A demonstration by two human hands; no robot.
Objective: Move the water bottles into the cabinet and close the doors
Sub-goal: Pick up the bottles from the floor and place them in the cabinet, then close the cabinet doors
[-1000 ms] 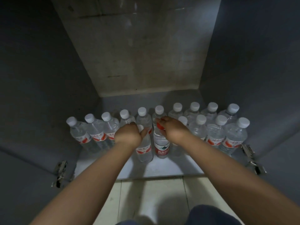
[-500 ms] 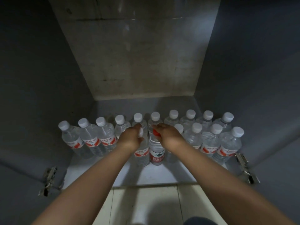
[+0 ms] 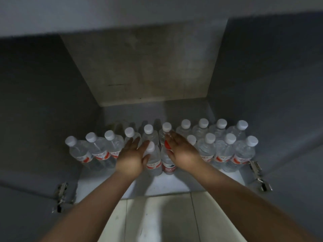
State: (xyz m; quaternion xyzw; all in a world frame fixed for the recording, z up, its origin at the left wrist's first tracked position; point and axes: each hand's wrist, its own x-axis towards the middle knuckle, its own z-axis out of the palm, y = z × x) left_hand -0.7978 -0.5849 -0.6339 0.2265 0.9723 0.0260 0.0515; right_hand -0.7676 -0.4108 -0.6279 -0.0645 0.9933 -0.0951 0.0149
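- water bottles (image 3: pixel 225 151) upright in rows on cabinet (image 3: pixel 174 182) floor, doors open
- left hand (image 3: pixel 133 156) fingers straight, beside white-capped bottle (image 3: pixel 153 159)
- right hand (image 3: pixel 183 152) fingers straight over red-capped bottle (image 3: pixel 167 163)

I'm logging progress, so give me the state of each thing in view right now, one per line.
Left hand: open, fingers straight, beside the white-capped front bottle.
Right hand: open, fingers straight, over the red-capped bottle.
Water bottles: upright, capped, inside the cabinet.
Cabinet doors: open.
Hinges: swung out.
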